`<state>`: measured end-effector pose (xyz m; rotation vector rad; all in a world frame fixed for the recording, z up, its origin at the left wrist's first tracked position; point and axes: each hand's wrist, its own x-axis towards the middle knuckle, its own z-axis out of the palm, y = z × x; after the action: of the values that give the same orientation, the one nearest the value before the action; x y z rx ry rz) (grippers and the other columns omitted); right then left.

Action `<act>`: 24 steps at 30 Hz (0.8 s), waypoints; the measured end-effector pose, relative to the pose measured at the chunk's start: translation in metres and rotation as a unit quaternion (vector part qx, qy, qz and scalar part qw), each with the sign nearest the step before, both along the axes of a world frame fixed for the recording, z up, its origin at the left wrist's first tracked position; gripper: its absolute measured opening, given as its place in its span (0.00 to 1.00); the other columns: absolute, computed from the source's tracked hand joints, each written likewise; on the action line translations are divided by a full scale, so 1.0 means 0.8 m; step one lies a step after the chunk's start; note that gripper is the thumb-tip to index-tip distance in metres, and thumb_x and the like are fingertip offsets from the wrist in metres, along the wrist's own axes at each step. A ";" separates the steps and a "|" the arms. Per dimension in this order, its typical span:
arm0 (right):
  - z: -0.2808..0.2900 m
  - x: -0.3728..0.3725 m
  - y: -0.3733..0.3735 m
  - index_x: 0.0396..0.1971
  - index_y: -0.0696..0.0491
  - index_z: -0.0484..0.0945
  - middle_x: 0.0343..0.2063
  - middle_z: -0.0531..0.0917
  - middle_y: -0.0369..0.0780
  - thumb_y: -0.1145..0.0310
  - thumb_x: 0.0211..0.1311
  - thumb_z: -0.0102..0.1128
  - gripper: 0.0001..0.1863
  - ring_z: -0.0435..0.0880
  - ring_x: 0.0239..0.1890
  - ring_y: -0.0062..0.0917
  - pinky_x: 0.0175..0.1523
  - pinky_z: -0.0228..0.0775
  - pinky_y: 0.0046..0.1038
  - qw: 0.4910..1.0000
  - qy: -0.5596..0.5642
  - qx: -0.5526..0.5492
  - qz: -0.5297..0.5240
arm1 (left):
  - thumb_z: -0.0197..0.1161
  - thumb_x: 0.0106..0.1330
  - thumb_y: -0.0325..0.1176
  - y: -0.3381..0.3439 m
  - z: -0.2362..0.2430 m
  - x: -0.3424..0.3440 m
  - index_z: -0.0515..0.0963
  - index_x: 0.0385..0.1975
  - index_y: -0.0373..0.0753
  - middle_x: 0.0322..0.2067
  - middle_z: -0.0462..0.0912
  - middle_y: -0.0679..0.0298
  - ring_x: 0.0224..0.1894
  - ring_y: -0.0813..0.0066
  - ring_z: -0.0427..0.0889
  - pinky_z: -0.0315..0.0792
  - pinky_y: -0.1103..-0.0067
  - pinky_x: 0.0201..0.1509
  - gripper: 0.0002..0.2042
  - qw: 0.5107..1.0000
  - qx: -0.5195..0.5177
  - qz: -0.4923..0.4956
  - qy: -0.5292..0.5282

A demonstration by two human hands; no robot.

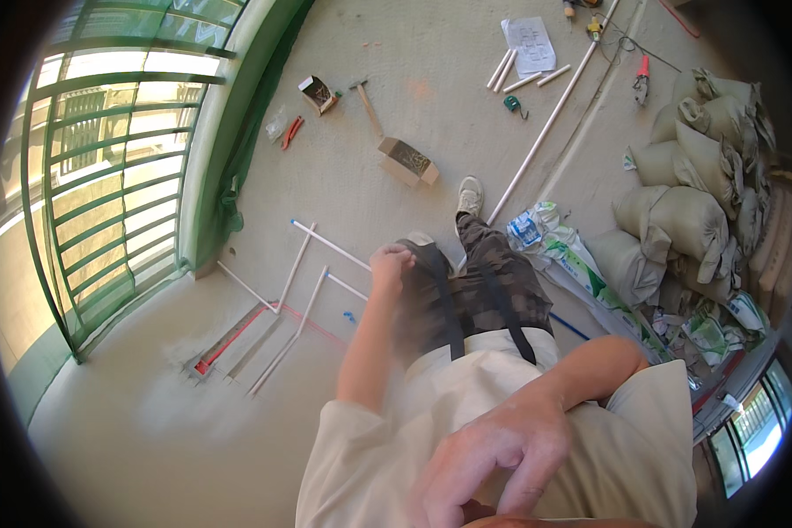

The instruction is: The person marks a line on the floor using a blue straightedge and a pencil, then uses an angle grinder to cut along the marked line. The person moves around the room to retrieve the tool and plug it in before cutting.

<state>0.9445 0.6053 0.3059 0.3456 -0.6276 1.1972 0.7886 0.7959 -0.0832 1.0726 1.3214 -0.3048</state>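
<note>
Right hand (495, 453) curled before my shirt (629, 436); left hand (391, 267) curled near trousers (499, 286), likely resting; can't tell if either holds anything.

Pipes (331, 245) on floor (449, 53) left, sacks (673, 220) right, hammer (370, 110) between boxes (398, 167).

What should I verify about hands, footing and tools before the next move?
1. Bare left hand empty: cannot tell; its fingers are curled.
2. Bare right hand empty: cannot tell; the lower edge cuts it off.
3. Floor clear around the light-coloured right shoe: not ok; a long white straight pipe runs close beside it.
4. Wooden-handled hammer off the floor: not ok; it lies beside an open brown cardboard box.
5. White paper sheet in view: ok; it lies on the floor near short white pipes.
</note>
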 end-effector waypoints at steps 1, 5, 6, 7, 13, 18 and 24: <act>-0.006 0.015 0.010 0.46 0.62 0.83 0.44 0.85 0.48 0.56 0.75 0.71 0.21 0.84 0.44 0.39 0.50 0.74 0.39 1.000 0.016 -0.010 0.001 | 0.67 0.69 0.21 0.008 -0.010 0.015 0.81 0.42 0.31 0.33 0.87 0.58 0.32 0.68 0.88 0.83 0.75 0.34 0.05 1.000 0.002 0.004 0.005; -0.019 0.057 0.033 0.46 0.64 0.83 0.42 0.85 0.46 0.57 0.75 0.71 0.21 0.83 0.41 0.35 0.46 0.73 0.35 0.996 0.009 -0.087 0.032 | 0.68 0.69 0.23 0.046 -0.054 0.078 0.82 0.42 0.32 0.33 0.87 0.59 0.31 0.70 0.88 0.82 0.75 0.32 0.05 1.000 -0.005 0.001 0.012; -0.021 0.066 0.038 0.46 0.64 0.84 0.41 0.85 0.45 0.57 0.75 0.72 0.21 0.83 0.40 0.34 0.45 0.72 0.34 0.992 0.012 -0.118 0.042 | 0.70 0.70 0.24 0.056 -0.064 0.091 0.82 0.42 0.31 0.32 0.87 0.59 0.31 0.70 0.88 0.81 0.77 0.32 0.06 1.000 -0.006 -0.009 0.018; -0.014 0.069 0.046 0.45 0.64 0.84 0.40 0.85 0.45 0.58 0.74 0.72 0.21 0.83 0.39 0.32 0.43 0.71 0.32 0.985 0.032 -0.160 0.053 | 0.70 0.70 0.25 0.066 -0.075 0.104 0.82 0.41 0.32 0.31 0.87 0.59 0.30 0.70 0.88 0.81 0.77 0.32 0.06 1.000 -0.001 -0.028 0.015; -0.054 0.113 0.123 0.41 0.59 0.82 0.35 0.81 0.39 0.69 0.72 0.72 0.10 0.78 0.36 0.28 0.43 0.70 0.30 0.981 0.021 -0.192 -0.005 | 0.70 0.64 0.27 0.134 -0.140 0.142 0.86 0.33 0.36 0.26 0.87 0.60 0.25 0.72 0.86 0.79 0.74 0.31 0.03 0.981 0.060 -0.184 0.033; -0.047 0.111 0.183 0.40 0.61 0.84 0.32 0.83 0.38 0.65 0.71 0.74 0.13 0.80 0.34 0.26 0.41 0.70 0.29 0.962 -0.019 -0.273 -0.001 | 0.72 0.59 0.31 0.171 -0.204 0.161 0.87 0.30 0.34 0.25 0.89 0.57 0.26 0.69 0.88 0.81 0.70 0.36 0.07 0.932 0.131 -0.338 -0.014; -0.046 0.071 0.296 0.48 0.64 0.86 0.36 0.86 0.42 0.55 0.74 0.73 0.23 0.79 0.30 0.25 0.33 0.65 0.27 0.975 0.122 -0.172 -0.068 | 0.74 0.57 0.30 0.226 -0.216 0.165 0.87 0.31 0.34 0.24 0.88 0.56 0.25 0.68 0.87 0.80 0.70 0.36 0.07 0.899 0.134 -0.416 -0.023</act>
<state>1.0015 0.8423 0.2688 0.1492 -0.2200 1.0874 0.9205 0.9768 -0.2556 1.8472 0.8057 -0.7372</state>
